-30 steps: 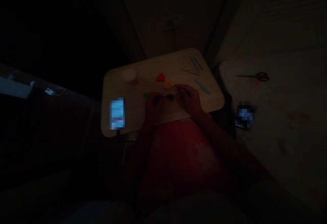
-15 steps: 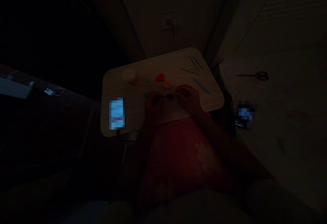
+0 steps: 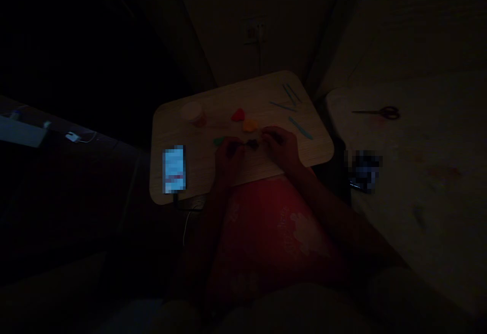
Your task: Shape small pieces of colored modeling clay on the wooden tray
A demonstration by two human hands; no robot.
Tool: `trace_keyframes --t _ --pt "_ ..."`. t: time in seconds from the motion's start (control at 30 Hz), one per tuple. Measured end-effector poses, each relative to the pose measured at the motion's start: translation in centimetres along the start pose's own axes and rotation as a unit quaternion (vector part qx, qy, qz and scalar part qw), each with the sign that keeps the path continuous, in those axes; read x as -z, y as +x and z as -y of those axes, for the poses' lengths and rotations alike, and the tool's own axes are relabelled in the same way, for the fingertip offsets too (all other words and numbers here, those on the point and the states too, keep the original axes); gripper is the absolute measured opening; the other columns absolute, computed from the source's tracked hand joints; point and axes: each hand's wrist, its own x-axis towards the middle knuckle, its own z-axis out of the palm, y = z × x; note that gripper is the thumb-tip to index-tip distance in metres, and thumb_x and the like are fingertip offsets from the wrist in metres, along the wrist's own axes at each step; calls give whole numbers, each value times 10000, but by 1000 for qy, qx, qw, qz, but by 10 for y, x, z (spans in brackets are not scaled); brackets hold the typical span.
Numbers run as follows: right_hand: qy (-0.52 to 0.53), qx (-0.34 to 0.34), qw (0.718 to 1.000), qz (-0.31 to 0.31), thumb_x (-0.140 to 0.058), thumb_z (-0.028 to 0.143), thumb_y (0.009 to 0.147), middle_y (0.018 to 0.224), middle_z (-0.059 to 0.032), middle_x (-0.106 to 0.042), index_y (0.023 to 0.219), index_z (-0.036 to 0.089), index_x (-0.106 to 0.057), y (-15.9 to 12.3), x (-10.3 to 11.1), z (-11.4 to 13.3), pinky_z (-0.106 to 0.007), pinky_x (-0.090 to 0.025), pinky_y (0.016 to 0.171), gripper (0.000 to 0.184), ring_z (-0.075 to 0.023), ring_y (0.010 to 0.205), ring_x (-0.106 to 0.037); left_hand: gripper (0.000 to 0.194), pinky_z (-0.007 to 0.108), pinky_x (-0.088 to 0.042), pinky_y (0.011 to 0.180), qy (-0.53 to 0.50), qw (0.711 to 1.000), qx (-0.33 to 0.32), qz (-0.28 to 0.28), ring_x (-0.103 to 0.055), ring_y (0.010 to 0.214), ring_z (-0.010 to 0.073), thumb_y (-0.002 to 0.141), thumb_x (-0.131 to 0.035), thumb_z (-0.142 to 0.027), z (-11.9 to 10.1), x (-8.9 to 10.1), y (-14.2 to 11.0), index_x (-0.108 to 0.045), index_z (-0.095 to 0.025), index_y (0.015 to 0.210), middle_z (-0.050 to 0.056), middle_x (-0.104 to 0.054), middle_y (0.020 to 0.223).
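The scene is very dim. Over the small wooden table (image 3: 198,176), my left hand (image 3: 229,155) has its fingers closed at one end of a small dark, purplish lump (image 3: 251,143) that looks like modelling clay. My right hand (image 3: 282,146) is closed in a pinch just right of the lump; whatever is between its fingertips is too dark to make out. An orange clay piece (image 3: 250,125) and a red clay piece (image 3: 238,115) lie beyond the hands. Partly behind my left hand sits a green piece (image 3: 218,141).
A lidded tub (image 3: 193,112) stands at the table's back left, and a lit phone (image 3: 174,169) with a cable lies front left. Several thin blue-green tools (image 3: 300,128) lie at the right. Scissors (image 3: 380,113) and a second phone (image 3: 364,171) rest on the pale surface beyond.
My right fingertips have drawn slightly closer together beside the dark lump. My left hand stays almost still, and the other objects keep their places.
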Motion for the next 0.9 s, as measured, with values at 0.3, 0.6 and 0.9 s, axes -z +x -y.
trace_keyframes --t 0.3,0.6,0.9 --pt "-8 -3 1000 3 -689 308 858 939 -53 -784 914 221 -787 0 0 0 -350 -556 854 142 -196 876 -706 152 253 -522 740 5 1000 -4 0 -649 804 148 837 -729 -315 4 -1 1 -663 -217 933 10 -681 870" --pt "-6 10 1000 -10 -709 328 834 709 3 -636 723 203 -673 1 0 4 -291 -456 673 171 -141 678 -560 170 235 -523 701 4 1000 -4 -1 -639 767 137 827 -734 -326 0 -1 1 -661 -207 924 10 -689 861" --pt "-9 -4 1000 -18 -797 308 742 782 -3 -677 794 210 -678 1 0 3 -267 -465 628 163 -138 696 -580 142 236 -523 704 4 1000 -6 -4 -643 778 140 821 -718 -279 1 -1 1 -668 -203 929 18 -701 875"
